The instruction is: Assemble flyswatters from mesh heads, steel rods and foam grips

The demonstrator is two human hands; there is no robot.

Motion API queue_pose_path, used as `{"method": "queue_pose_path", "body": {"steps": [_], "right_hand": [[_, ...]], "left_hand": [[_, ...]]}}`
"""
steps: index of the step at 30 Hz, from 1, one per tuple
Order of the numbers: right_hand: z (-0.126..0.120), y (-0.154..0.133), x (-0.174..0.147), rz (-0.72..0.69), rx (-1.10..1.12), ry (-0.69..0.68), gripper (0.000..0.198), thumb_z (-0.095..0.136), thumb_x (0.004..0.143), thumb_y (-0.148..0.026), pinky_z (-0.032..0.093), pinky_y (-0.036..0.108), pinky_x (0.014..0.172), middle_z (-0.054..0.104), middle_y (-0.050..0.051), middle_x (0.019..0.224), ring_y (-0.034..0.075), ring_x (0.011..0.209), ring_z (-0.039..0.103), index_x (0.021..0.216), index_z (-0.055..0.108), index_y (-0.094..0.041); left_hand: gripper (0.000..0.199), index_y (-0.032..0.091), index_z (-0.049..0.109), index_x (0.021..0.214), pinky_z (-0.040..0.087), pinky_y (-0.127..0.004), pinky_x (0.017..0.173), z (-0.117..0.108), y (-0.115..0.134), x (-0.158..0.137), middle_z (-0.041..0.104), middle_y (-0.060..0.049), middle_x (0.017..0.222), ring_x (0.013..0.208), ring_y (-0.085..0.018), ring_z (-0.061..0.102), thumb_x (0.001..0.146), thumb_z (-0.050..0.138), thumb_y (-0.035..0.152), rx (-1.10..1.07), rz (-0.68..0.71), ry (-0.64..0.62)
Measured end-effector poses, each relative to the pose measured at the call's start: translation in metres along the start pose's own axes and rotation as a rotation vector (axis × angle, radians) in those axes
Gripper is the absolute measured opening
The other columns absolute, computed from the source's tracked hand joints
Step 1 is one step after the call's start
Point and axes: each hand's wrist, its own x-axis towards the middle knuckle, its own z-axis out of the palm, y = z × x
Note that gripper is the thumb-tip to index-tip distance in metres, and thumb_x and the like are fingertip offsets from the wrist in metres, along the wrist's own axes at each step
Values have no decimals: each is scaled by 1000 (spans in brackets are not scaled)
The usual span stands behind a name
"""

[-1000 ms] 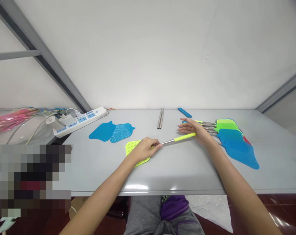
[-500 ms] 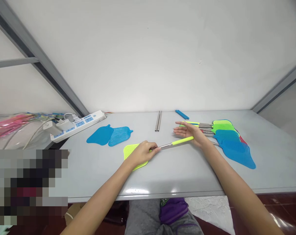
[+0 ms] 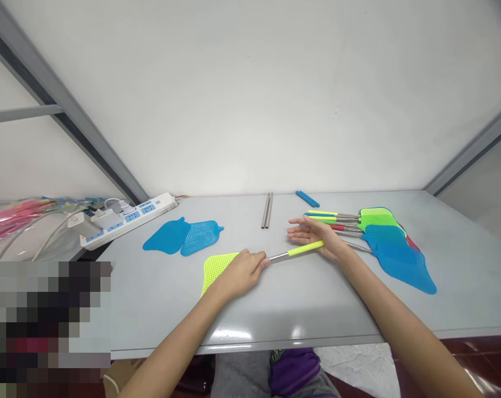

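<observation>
My left hand (image 3: 243,273) is closed around the neck of a yellow fly swatter (image 3: 217,268), whose perforated head partly shows behind the wrist. From there a metal rod runs right to a yellow handle. The handle's end touches the palm of my right hand (image 3: 319,239), which is open with its fingers stretched to the left. Beyond that hand lies a pile of fly swatters (image 3: 403,262) with blue, green, yellow and red parts. Two loose blue swatter heads (image 3: 166,237) lie at the left, one perforated and one looking solid.
Two metal rods (image 3: 267,211) lie side by side toward the wall, with blue handle tubes (image 3: 307,199) to their right. A white power strip (image 3: 128,220) with plugs and cables sits at the back left, near pink plastic-wrapped items (image 3: 18,218). The grey table (image 3: 151,309) meets a white wall.
The view has tilted up slightly, so the table sits lower. My left hand still grips the yellow swatter, and my right palm stays open at its handle end.
</observation>
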Motion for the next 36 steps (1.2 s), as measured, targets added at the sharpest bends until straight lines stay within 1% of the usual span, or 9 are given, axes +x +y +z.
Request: {"method": "queue_pose_path", "body": {"steps": [5, 9, 17, 23, 29, 36], "right_hand": [[1, 10, 3, 41, -25, -11, 34, 44, 77, -39, 43, 37, 83, 63, 11, 90, 21, 86, 59, 99, 56, -15], [2, 15, 6, 59, -13, -12, 37, 42, 77, -42, 46, 35, 79, 63, 12, 87, 20, 80, 61, 94, 58, -13], [6, 19, 6, 52, -18, -30, 45, 36, 78, -48, 47, 34, 75, 62, 13, 86, 20, 78, 61, 94, 58, -13], [10, 19, 6, 51, -18, -20, 45, 35, 78, -49, 47, 34, 74, 62, 12, 84, 19, 76, 60, 93, 58, -13], [15, 12, 3, -1, 32, -10, 40, 37, 79, -45, 46, 32, 76, 62, 11, 85, 18, 78, 60, 93, 58, -14], [17, 5, 1, -59, 46, -29, 33, 40, 79, -39, 42, 35, 82, 62, 10, 89, 18, 82, 59, 95, 57, -16]], "left_hand": [[38, 19, 45, 68, 32, -27, 59, 2, 0, 0, 52, -2, 60, 61, -16, 46, 87, 15, 32, 73, 35, -6], [38, 18, 45, 68, 31, -27, 58, 4, -1, -1, 53, -3, 60, 61, -17, 46, 87, 15, 33, 79, 27, -11], [38, 18, 45, 67, 30, -28, 56, 4, 3, -1, 53, -4, 59, 60, -17, 46, 87, 16, 32, 86, 10, -10], [37, 18, 45, 67, 31, -30, 57, 9, 3, 1, 51, -4, 55, 53, -17, 44, 87, 16, 30, 103, 40, 6], [35, 18, 44, 67, 31, -29, 55, 8, 2, 2, 51, -3, 56, 55, -16, 44, 87, 18, 30, 73, 33, 34], [35, 19, 47, 68, 32, -27, 58, 0, -3, 3, 52, -2, 62, 62, -16, 45, 86, 21, 33, -56, -17, 86]]}}
